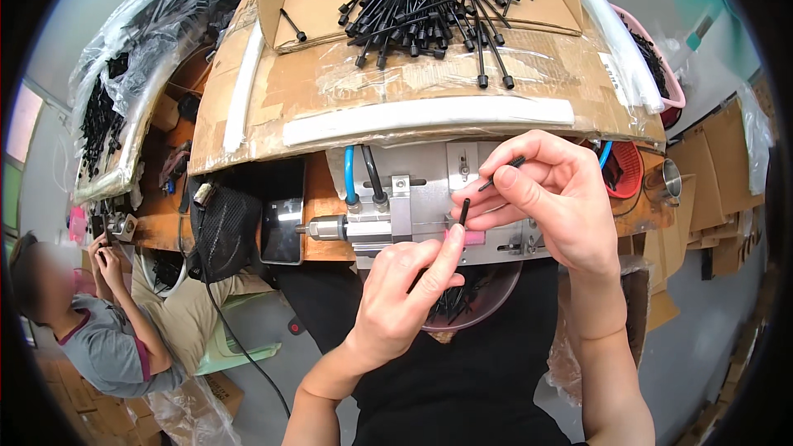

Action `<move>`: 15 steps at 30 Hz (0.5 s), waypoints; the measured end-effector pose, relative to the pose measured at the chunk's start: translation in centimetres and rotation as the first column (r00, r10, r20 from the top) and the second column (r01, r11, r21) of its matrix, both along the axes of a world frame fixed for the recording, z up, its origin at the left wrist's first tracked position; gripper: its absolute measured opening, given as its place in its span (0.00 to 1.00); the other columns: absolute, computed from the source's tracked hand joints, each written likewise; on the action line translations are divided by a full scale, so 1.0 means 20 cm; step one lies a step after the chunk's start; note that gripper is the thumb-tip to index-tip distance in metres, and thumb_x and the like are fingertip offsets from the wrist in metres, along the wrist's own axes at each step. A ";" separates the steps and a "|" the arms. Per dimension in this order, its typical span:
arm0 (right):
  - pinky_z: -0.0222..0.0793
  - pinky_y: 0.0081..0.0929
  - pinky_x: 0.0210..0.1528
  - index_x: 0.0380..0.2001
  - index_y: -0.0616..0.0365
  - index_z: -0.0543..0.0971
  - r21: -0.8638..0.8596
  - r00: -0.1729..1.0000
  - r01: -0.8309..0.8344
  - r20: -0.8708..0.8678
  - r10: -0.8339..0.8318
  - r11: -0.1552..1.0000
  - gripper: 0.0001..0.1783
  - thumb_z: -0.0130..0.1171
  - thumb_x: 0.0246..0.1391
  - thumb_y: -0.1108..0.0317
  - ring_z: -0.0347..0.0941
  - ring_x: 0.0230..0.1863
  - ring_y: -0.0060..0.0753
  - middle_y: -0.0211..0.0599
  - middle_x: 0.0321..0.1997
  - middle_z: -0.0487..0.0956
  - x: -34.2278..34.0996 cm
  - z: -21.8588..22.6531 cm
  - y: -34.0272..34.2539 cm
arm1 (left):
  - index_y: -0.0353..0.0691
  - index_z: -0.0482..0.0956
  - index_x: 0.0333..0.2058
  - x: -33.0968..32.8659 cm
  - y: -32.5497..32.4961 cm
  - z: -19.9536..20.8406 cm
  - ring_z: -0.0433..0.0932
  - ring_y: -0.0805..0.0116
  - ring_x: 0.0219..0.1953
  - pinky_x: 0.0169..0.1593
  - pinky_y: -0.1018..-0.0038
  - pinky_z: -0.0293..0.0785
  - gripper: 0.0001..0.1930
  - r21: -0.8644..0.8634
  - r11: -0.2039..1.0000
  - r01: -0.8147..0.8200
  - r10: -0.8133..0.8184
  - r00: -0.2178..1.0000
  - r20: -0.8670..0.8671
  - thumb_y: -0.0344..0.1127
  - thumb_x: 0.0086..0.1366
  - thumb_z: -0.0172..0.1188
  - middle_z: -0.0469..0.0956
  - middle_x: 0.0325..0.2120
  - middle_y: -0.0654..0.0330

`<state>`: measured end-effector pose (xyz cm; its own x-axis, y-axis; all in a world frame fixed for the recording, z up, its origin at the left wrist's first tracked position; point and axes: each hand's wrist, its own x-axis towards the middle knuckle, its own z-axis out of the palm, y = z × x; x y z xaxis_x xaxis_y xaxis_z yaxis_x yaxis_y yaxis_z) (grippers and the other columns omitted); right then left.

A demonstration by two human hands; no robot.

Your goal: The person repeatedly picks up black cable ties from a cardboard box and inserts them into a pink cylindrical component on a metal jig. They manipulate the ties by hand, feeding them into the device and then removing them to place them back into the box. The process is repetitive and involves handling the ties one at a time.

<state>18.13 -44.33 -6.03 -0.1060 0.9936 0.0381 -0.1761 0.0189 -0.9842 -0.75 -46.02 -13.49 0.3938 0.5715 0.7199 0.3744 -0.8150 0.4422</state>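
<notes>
My left hand (pixel 396 293) is closed round a slim black plastic rod (pixel 465 211), whose upper end stands out past the index fingertip. Most of that rod is hidden by the fingers. Between thumb and fingers, my right hand (pixel 553 190) pinches a second thin black part (pixel 504 172), thicker at its upper right end. Both hands are close together above a metal fixture (pixel 421 206) with a cylinder and slotted plates. Just beyond the left fingertip shows a small pink piece (pixel 473 238). Below the fixture, a bowl (pixel 491 306) holding black parts is partly covered by my left hand.
A heap of black stemmed parts (pixel 421 12) lies on the cardboard-covered shelf (pixel 330 91) ahead. Blue and black hoses (pixel 350 173) rise from the fixture. A dark tray (pixel 282 215) and black mesh bag (pixel 227 239) sit left; a red basket (pixel 625 172) right. Another person (pixel 116 330) sits at far left.
</notes>
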 end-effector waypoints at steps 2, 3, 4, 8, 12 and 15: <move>0.84 0.36 0.38 0.38 0.72 0.74 -0.045 0.999 -0.017 0.033 0.018 0.999 0.08 0.54 0.62 0.75 0.83 0.38 0.45 0.59 0.35 0.82 0.00 0.02 -0.01 | 0.35 0.78 0.53 -0.01 -0.02 0.00 0.75 0.65 0.37 0.40 0.72 0.71 0.31 0.003 1.000 -0.008 0.008 0.998 -0.056 0.26 0.46 0.71 0.75 0.37 0.59; 0.84 0.32 0.38 0.39 0.72 0.75 -0.055 0.999 -0.027 0.034 0.029 0.998 0.08 0.55 0.62 0.74 0.83 0.37 0.40 0.55 0.35 0.82 0.01 0.02 -0.01 | 0.36 0.78 0.53 -0.02 -0.02 0.01 0.75 0.65 0.37 0.41 0.72 0.71 0.30 0.001 1.000 -0.007 0.007 0.998 -0.070 0.27 0.46 0.70 0.74 0.37 0.60; 0.83 0.28 0.38 0.40 0.72 0.75 -0.065 0.999 -0.037 0.034 0.039 0.997 0.09 0.56 0.61 0.74 0.83 0.37 0.35 0.52 0.35 0.83 0.02 0.02 -0.02 | 0.36 0.78 0.53 -0.02 -0.03 0.01 0.75 0.65 0.37 0.41 0.72 0.71 0.30 -0.002 1.000 -0.006 0.006 0.997 -0.083 0.27 0.47 0.70 0.74 0.37 0.60; 0.82 0.24 0.38 0.39 0.71 0.77 -0.083 0.994 -0.073 0.071 0.079 0.994 0.09 0.58 0.60 0.74 0.82 0.35 0.29 0.46 0.34 0.84 0.02 0.04 -0.02 | 0.36 0.78 0.53 -0.04 -0.04 0.01 0.74 0.65 0.38 0.41 0.71 0.71 0.30 -0.011 1.000 0.009 -0.010 0.995 -0.104 0.27 0.47 0.70 0.74 0.37 0.60; 0.82 0.23 0.39 0.37 0.70 0.78 -0.072 0.973 -0.192 0.114 0.199 0.979 0.07 0.59 0.59 0.75 0.82 0.33 0.26 0.43 0.32 0.83 0.05 0.04 -0.01 | 0.37 0.77 0.54 -0.07 -0.05 0.02 0.73 0.66 0.37 0.41 0.71 0.71 0.31 -0.083 0.992 0.090 -0.097 0.992 -0.082 0.26 0.46 0.70 0.74 0.36 0.61; 0.80 0.20 0.38 0.35 0.70 0.79 -0.170 0.895 -0.368 0.202 0.397 0.914 0.06 0.60 0.58 0.75 0.81 0.31 0.22 0.40 0.30 0.83 0.13 0.10 0.02 | 0.36 0.76 0.55 -0.10 -0.06 0.03 0.72 0.66 0.36 0.41 0.72 0.71 0.33 -0.231 0.936 0.265 -0.270 0.963 0.007 0.23 0.44 0.71 0.73 0.36 0.61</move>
